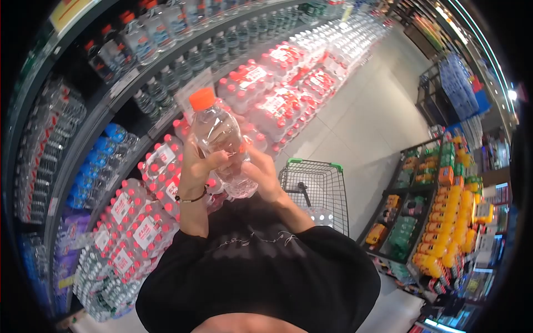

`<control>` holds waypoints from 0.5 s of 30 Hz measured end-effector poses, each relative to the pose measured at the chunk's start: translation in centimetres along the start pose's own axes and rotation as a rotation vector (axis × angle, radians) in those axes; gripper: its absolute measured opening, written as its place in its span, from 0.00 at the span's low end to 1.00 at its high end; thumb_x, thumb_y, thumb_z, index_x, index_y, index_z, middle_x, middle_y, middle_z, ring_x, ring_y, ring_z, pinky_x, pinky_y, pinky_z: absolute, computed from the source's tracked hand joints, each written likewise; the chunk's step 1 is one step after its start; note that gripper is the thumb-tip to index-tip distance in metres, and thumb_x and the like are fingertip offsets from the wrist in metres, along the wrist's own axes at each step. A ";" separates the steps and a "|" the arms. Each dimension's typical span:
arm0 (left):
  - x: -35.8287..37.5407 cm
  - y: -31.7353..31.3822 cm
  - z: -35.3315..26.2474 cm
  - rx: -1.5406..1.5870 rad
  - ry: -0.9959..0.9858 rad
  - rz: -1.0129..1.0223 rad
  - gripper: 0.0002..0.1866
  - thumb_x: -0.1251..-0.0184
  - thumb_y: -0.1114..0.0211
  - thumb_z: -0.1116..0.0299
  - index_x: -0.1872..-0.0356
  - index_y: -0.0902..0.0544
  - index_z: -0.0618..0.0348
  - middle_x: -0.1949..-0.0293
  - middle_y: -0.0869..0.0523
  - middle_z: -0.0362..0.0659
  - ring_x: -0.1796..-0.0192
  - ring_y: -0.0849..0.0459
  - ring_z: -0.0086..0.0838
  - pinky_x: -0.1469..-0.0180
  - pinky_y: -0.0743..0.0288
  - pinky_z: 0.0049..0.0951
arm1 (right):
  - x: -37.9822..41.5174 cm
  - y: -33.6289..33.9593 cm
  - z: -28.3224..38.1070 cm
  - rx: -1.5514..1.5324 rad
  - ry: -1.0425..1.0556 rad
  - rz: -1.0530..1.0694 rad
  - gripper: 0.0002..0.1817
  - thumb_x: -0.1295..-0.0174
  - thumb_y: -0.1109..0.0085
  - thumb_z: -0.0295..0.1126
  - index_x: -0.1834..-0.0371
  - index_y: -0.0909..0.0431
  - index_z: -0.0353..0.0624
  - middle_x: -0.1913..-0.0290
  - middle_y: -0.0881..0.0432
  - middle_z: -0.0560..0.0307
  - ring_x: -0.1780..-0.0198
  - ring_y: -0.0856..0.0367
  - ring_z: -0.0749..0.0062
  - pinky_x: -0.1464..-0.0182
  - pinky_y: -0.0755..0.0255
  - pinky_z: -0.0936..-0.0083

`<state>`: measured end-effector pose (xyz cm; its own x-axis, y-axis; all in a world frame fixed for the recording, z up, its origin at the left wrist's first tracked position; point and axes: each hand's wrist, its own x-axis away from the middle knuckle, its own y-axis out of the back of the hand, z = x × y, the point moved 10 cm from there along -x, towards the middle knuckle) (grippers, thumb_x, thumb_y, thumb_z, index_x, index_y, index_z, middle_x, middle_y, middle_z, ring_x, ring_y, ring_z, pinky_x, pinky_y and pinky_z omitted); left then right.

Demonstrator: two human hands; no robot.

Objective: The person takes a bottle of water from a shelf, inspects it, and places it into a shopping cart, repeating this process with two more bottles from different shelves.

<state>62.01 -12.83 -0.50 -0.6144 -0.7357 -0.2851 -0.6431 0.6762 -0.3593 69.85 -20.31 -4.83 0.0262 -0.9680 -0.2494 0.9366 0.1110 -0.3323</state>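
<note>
A clear plastic water bottle (215,129) with an orange cap is held up in front of my chest, tilted with its cap toward the upper left. My left hand (201,161) grips its left side, the thumb lying across the front. On the other side, my right hand (261,173) has its fingers and thumb closed around the lower part. Most of the fingers of both hands are hidden behind the bottle. Its contents and any label cannot be made out clearly.
Shrink-wrapped packs of red-capped bottles (147,230) line the floor beside a shelf of bottled water (152,30). A wire shopping cart (343,194) with green corners stands beyond my right arm, with bottles inside. Farther right, a drinks display (438,233) holds orange and green bottles.
</note>
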 end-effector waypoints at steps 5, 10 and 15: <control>-2.0 -4.0 2.0 0.147 -0.005 0.180 0.45 0.42 0.25 0.53 0.33 0.36 0.75 0.42 0.22 0.59 0.43 0.16 0.43 0.45 0.16 0.40 | 2.1 2.0 -0.9 -0.450 -0.048 -0.076 0.32 0.26 0.52 0.46 0.32 0.34 0.27 0.43 0.21 0.47 0.45 0.20 0.65 0.40 0.27 0.66; -1.4 -5.5 2.2 0.235 0.013 0.291 0.48 0.41 0.26 0.50 0.29 0.40 0.71 0.42 0.22 0.60 0.44 0.15 0.45 0.44 0.17 0.43 | 3.3 0.5 -2.3 -0.830 -0.129 -0.123 0.33 0.25 0.58 0.51 0.34 0.33 0.28 0.42 0.22 0.38 0.45 0.18 0.53 0.44 0.22 0.61; 1.1 -4.3 2.6 0.357 0.033 0.337 0.50 0.43 0.24 0.52 0.27 0.43 0.68 0.44 0.22 0.59 0.45 0.15 0.46 0.45 0.16 0.44 | 4.1 -3.0 -4.5 -0.934 -0.092 0.004 0.35 0.26 0.59 0.55 0.36 0.32 0.28 0.41 0.22 0.33 0.46 0.16 0.48 0.45 0.21 0.56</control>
<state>65.30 -16.63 -1.60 -0.7789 -0.4730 -0.4118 -0.2127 0.8169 -0.5361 65.58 -23.58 -8.94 0.0938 -0.9769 -0.1922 0.2774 0.2111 -0.9373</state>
